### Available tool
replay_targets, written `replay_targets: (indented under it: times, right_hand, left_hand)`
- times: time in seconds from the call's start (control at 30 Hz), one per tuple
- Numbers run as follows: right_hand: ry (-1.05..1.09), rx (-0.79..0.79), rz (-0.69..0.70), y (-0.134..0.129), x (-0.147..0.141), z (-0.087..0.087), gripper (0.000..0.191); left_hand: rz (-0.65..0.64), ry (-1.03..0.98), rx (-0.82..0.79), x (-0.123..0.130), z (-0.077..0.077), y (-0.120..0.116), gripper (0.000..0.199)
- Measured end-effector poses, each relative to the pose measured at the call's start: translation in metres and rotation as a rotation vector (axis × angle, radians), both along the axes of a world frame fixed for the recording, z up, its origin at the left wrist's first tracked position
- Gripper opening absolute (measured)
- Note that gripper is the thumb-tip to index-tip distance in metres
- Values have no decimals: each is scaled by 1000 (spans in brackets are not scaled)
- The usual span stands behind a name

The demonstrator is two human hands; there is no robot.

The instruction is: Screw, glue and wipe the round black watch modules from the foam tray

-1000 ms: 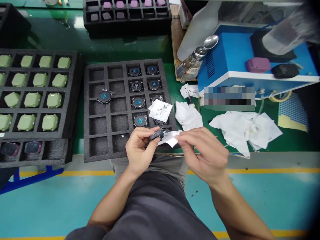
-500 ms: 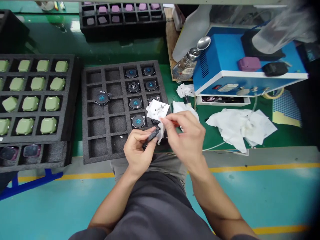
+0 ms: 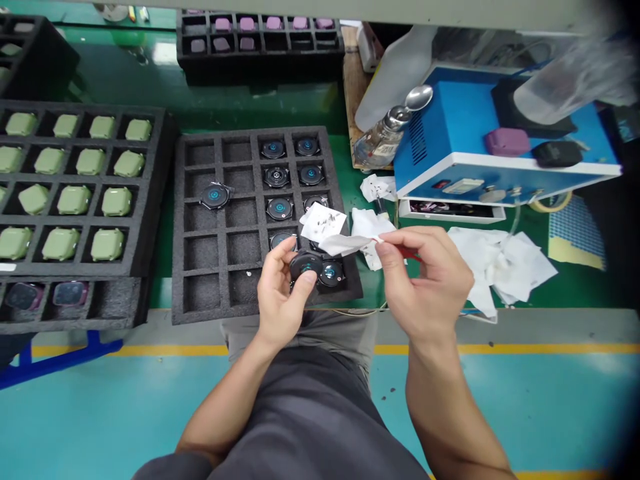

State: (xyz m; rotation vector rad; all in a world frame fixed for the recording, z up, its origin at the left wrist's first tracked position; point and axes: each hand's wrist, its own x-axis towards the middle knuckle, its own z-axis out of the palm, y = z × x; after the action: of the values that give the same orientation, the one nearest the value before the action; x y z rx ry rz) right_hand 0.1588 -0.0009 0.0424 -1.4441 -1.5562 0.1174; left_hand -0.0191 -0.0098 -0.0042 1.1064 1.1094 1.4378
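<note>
Between thumb and fingers, my left hand (image 3: 280,293) grips a round black watch (image 3: 306,265) face up, over the lower right part of a dark foam tray (image 3: 197,257). My right hand (image 3: 430,283) pinches a thin red tool (image 3: 410,253) whose tip touches a white cloth (image 3: 345,244). That cloth stretches leftward to just above the held watch. Under it lies a white paper square (image 3: 323,223) with dark specks. Round watches sit in the tray's two right columns, and one more watch (image 3: 215,195) rests across a divider on the left.
Left stands a foam tray (image 3: 145,257) of green square cases, above another tray. A blue machine (image 3: 465,113) with a purple case on top is at right, beside a glass jar (image 3: 375,143). White cloths (image 3: 475,260) lie before it. Another tray (image 3: 260,63) holds purple cases behind.
My right hand has moved right and slightly down, drawing the white cloth out from the watch. The watch in my left hand now shows its face. The whole view has shifted slightly.
</note>
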Motion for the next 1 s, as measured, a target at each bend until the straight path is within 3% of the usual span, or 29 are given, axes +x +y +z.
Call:
replay_targets:
  times: [0.2,0.37,0.63,0.9,1.0]
  right_hand:
    - [-302,257,89,-11,17,6,25]
    - [-405,211,208,-15,10,7,26]
    - [-373,141,298,-13,-34,10,19]
    - [-370,126,281,-14,-39,7,19]
    - [-365,129,278,-14,-40,7,19]
  left_hand:
    - [-170,-429,-265,-11,9,7,27]
    - [-234,-647,-380,-17,18,10,27]
    - [-197,-644,-405,-17,15,10,32]
    - [-235,-613,-355,-18,13,10,28]
    - [-242,-563,-282,-18,10,10,35]
